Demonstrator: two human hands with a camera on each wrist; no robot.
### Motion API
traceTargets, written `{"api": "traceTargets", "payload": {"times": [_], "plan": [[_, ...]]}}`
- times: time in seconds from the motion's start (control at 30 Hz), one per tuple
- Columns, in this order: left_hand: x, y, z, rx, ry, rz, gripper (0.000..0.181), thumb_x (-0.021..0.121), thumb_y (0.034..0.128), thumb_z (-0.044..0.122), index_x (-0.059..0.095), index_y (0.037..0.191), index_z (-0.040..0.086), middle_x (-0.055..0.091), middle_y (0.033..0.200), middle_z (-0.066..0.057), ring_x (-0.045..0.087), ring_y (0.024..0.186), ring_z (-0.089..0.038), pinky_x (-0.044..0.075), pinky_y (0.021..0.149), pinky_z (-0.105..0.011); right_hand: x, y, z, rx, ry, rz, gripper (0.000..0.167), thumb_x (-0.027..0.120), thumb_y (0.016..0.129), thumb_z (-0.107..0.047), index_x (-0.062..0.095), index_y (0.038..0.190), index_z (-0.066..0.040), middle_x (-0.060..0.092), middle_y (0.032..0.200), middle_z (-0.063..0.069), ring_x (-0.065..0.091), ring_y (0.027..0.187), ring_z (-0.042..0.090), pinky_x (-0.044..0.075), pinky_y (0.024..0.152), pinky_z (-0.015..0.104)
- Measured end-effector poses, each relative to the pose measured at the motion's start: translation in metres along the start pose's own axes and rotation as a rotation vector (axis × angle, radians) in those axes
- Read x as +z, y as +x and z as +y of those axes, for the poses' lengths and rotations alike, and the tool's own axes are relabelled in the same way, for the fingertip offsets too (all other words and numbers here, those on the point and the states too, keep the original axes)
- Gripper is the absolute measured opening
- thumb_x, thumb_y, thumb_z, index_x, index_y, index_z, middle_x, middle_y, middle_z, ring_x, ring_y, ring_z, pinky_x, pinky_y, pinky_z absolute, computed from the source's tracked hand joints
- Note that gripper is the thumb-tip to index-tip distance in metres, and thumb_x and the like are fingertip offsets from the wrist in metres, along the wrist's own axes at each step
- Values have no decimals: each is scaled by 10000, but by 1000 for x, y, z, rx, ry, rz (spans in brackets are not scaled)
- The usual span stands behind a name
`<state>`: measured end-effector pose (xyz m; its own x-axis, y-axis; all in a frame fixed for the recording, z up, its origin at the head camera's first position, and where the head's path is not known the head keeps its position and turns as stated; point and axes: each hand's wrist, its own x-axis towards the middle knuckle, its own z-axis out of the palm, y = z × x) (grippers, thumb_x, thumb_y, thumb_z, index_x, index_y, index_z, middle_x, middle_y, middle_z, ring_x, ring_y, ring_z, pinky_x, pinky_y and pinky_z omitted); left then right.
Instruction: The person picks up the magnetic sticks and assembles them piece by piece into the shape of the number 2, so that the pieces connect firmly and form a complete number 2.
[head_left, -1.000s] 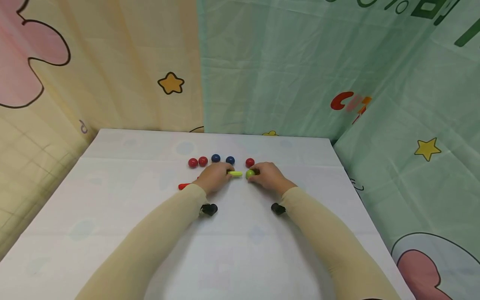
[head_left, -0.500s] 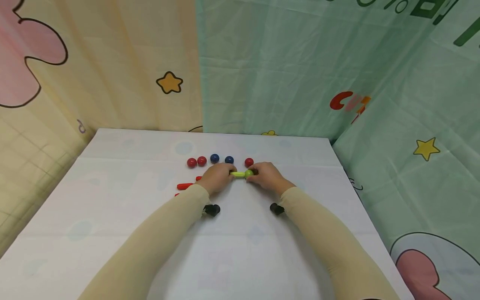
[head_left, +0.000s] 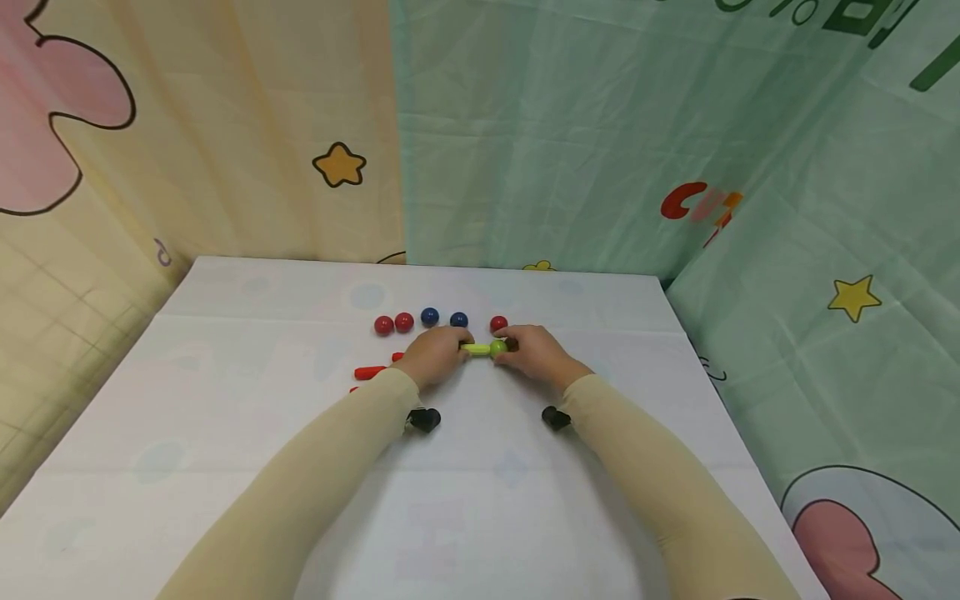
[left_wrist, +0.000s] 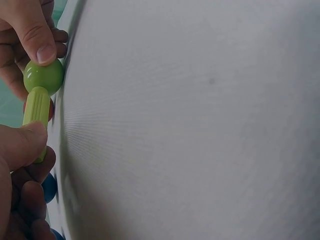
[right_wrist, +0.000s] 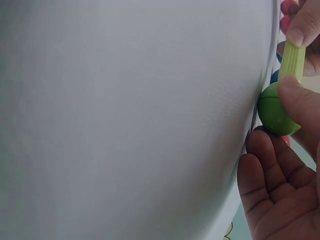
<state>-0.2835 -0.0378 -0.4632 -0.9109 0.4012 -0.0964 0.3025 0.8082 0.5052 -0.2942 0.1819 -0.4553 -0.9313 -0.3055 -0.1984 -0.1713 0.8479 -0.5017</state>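
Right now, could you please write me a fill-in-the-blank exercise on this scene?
1. The right hand holds a ball coloured ____.
2. In the head view, ____ blue balls show.
3. The left hand pinches a lime rod; the other rods showing are ____.

Missing words: green; two; red.
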Motion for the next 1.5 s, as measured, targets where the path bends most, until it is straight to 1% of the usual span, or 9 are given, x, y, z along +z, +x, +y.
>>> {"api": "traceTargets", "payload": {"times": [0.07, 0.27, 0.7, 1.0, 1.1, 1.23, 1.4, 1.5], "plan": [[0, 0, 0, 0, -1, -2, 309, 672, 1044, 251, 703, 1336, 152, 715, 1259, -31, 640, 1115, -232, 531, 1083, -447, 0, 0, 1, -2, 5, -11, 514, 804, 951, -271, 658, 1432, -160, 708, 1296, 64, 627, 1134, 224, 530, 1083, 411], [-1, -1, 1, -1, -4, -5, 324, 682, 1039, 254, 699, 1347, 153, 712, 1262, -31, 635, 1111, -234, 532, 1083, -448, -2, 0, 2, 1, 7, -34, 502, 786, 966, -244, 650, 1441, -149, 699, 1308, 58, 619, 1124, 217, 532, 1083, 403], [0, 0, 0, -3, -21, 0, 326, 688, 1036, 257, 703, 1344, 152, 714, 1267, -26, 639, 1113, -226, 532, 1081, -441, -3, 0, 3, 0, 3, -31, 499, 780, 971, -250, 648, 1439, -136, 703, 1288, 54, 620, 1123, 215, 533, 1075, 403], [0, 0, -1, -7, -14, -2, 342, 686, 1037, 268, 696, 1360, 157, 708, 1291, -24, 636, 1129, -225, 530, 1085, -444, -1, 1, 3, 1, -1, -26, 494, 778, 973, -257, 651, 1433, -129, 704, 1281, 54, 614, 1114, 220, 532, 1066, 405], [-2, -2, 0, -11, -14, -6, 354, 684, 1039, 268, 688, 1373, 154, 704, 1316, -30, 637, 1154, -232, 523, 1096, -450, -1, 0, 3, 8, -1, -25, 494, 776, 973, -261, 651, 1432, -124, 702, 1281, 56, 609, 1112, 222, 532, 1065, 405], [-7, -5, -1, -13, -18, 2, 364, 659, 1050, 272, 671, 1393, 152, 697, 1353, -36, 642, 1229, -238, 514, 1113, -456, -2, -2, 3, 11, 8, -22, 484, 771, 976, -255, 657, 1425, -117, 702, 1293, 67, 613, 1127, 224, 531, 1074, 409], [-14, -8, -10, 14, -25, 34, 378, 655, 1052, 275, 658, 1411, 157, 686, 1380, -39, 607, 1339, -261, 491, 1148, -471, -4, -5, 3, 21, 17, -24, 480, 770, 975, -249, 659, 1426, -126, 691, 1319, 65, 602, 1160, 233, 520, 1103, 412], [-21, -9, -15, 22, -10, 63, 384, 677, 1042, 277, 661, 1410, 167, 677, 1386, -34, 571, 1382, -276, 466, 1175, -484, -5, -5, 5, 22, 11, -26, 479, 774, 973, -244, 661, 1424, -131, 687, 1329, 59, 599, 1166, 231, 518, 1107, 411]]}}
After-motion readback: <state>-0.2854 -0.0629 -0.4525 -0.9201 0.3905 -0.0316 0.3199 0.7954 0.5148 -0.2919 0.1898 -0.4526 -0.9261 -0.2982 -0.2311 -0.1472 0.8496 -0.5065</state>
